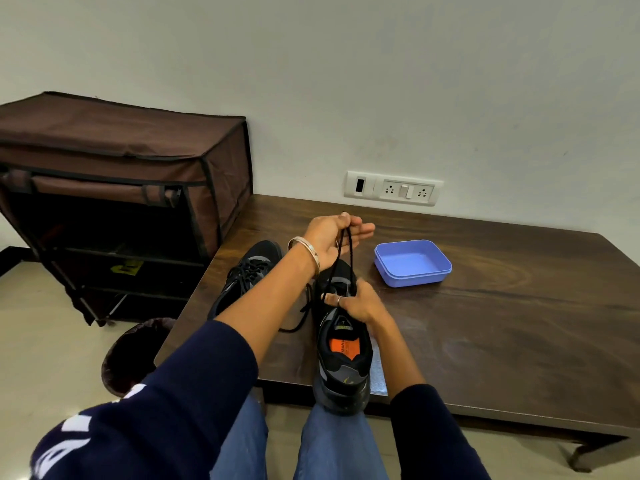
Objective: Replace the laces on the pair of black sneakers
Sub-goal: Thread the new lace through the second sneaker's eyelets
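Two black sneakers lie on the dark wooden table. The near sneaker has an orange insole and its heel hangs over the table's front edge. My right hand grips it across the tongue area. My left hand is raised above it and pinches a black lace, which runs taut as a loop down to the shoe's eyelets. The other sneaker sits to the left, partly behind my left forearm, with its black lace still threaded and loose.
A shallow blue plastic tray stands right of my hands. A brown fabric shoe rack is at the left beside the table. A dark bin sits on the floor below the table's left corner. Wall sockets are behind.
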A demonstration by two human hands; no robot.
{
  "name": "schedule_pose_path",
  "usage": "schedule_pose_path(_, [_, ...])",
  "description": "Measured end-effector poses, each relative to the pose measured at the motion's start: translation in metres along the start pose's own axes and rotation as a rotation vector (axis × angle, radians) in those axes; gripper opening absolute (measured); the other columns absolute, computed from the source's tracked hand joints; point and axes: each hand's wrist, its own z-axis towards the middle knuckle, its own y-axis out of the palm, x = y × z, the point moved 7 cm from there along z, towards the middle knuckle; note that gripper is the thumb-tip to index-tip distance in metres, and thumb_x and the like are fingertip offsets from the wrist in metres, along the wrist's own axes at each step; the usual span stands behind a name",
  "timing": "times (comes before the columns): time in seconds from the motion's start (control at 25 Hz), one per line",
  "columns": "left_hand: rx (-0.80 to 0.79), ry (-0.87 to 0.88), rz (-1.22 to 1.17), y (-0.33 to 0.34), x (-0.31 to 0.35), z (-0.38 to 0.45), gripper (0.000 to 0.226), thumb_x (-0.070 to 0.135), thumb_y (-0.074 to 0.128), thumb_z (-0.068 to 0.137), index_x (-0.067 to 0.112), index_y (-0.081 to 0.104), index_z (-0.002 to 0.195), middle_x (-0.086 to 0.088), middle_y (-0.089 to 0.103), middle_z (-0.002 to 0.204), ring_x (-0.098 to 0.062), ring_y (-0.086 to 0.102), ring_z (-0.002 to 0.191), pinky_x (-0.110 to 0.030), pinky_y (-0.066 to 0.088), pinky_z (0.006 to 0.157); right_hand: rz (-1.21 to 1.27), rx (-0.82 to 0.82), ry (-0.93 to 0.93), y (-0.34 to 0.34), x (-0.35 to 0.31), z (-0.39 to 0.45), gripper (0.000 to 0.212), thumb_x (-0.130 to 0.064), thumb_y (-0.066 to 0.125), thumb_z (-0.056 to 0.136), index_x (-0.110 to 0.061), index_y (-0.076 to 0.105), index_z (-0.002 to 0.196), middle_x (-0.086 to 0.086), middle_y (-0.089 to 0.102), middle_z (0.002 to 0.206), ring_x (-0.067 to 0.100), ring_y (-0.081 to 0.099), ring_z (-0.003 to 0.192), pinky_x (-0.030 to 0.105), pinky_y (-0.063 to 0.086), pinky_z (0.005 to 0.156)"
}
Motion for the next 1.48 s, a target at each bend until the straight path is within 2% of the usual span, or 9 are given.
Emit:
schedule_pose_path(0.08, [-0.017,-0.013,-0.051,0.009,0.012,0.0,0.031,0.017,0.034,0.104,0.009,0.056,0.084,-0.01,0.074,0.078,-0.02,0.071,0.078,-0.034,0.047,0.093,0.019,0.032,-0.003,0.013,0.036,0.039,0.117,-0.084,0.077,0.017,-0.027,0.057,0.117,-0.003,0.066,0.118,0.025,0.06,0.112,0.045,0.053,0.092])
schedule_pose_path(0.32, [-0.052,0.095,-0.192,0.041,0.082,-0.013,0.029,0.016,0.037,0.103,0.006,0.057,0.084,-0.016,0.072,0.08,-0.027,0.072,0.075,-0.039,0.05,0.094,-0.002,0.127,0.044,0.011,0.018,0.009,0.122,-0.096,0.06,0.022,-0.029,0.055,0.124,-0.004,0.061,0.127,0.027,0.05,0.124,0.055,0.04,0.103])
schedule_pose_path(0.48, [-0.073,0.184,-0.177,0.059,0.129,-0.031,0.027,0.015,0.036,0.103,0.005,0.058,0.09,-0.016,0.072,0.084,-0.029,0.07,0.081,-0.039,0.051,0.095,-0.108,0.22,-0.025,0.0,-0.019,-0.027,0.071,-0.068,0.073,0.065,-0.028,0.058,0.122,-0.002,0.059,0.13,0.026,0.042,0.129,0.056,0.028,0.104])
schedule_pose_path(0.64, [-0.029,0.198,-0.012,0.062,0.141,-0.04,0.026,0.017,0.037,0.102,0.01,0.059,0.09,-0.008,0.074,0.082,-0.022,0.071,0.082,-0.038,0.047,0.097,0.185,0.233,-0.287,-0.016,-0.061,-0.035,0.094,-0.054,0.079,0.07,-0.023,0.037,0.148,-0.007,0.043,0.148,0.012,0.037,0.137,0.039,0.032,0.114])
schedule_pose_path(0.88, [0.07,0.18,-0.182,0.048,0.144,-0.034,0.027,0.014,0.039,0.1,0.013,0.058,0.081,-0.001,0.068,0.061,-0.016,0.063,0.062,-0.031,0.046,0.077,0.405,0.015,-0.48,-0.014,-0.115,-0.032,0.022,-0.014,0.052,0.099,-0.009,0.061,0.119,0.004,0.069,0.09,0.008,0.066,0.082,0.023,0.052,0.081])
schedule_pose_path(1.08, [0.291,0.271,-0.341,-0.017,0.14,-0.001,0.032,0.014,0.036,0.1,0.013,0.055,0.075,0.002,0.055,0.044,-0.009,0.045,0.033,-0.021,0.039,0.049,0.548,-0.049,-0.309,-0.015,-0.051,-0.02,0.025,-0.008,0.043,0.102,-0.005,0.067,0.098,0.008,0.063,0.078,0.019,0.06,0.079,0.024,0.054,0.072])
schedule_pose_path(1.2, [0.446,0.112,0.223,-0.062,0.1,0.011,0.028,0.012,0.033,0.103,0.001,0.059,0.102,-0.013,0.07,0.085,-0.012,0.068,0.061,-0.022,0.048,0.044,0.611,0.024,-0.226,-0.017,-0.036,-0.019,0.024,-0.007,0.044,0.102,0.0,0.066,0.094,0.011,0.067,0.076,0.02,0.065,0.076,0.025,0.057,0.07])
schedule_pose_path(1.28, [0.432,-0.086,0.763,-0.077,0.062,0.008,0.039,0.017,0.041,0.102,-0.008,0.043,0.132,-0.021,0.056,0.129,-0.027,0.061,0.113,-0.031,0.055,0.08,0.666,0.042,-0.19,-0.016,-0.035,-0.02,0.024,-0.007,0.044,0.102,0.002,0.065,0.095,0.013,0.069,0.08,0.019,0.067,0.077,0.028,0.058,0.076])
schedule_pose_path(1.48, [0.34,-0.161,1.296,-0.063,-0.013,-0.016,0.078,0.043,0.069,0.084,0.002,0.036,0.141,-0.02,0.034,0.146,-0.037,0.036,0.133,-0.043,0.039,0.105,0.651,0.14,-0.15,-0.022,-0.042,-0.021,0.022,-0.005,0.045,0.101,0.002,0.065,0.093,0.015,0.071,0.088,0.02,0.069,0.081,0.029,0.058,0.079])
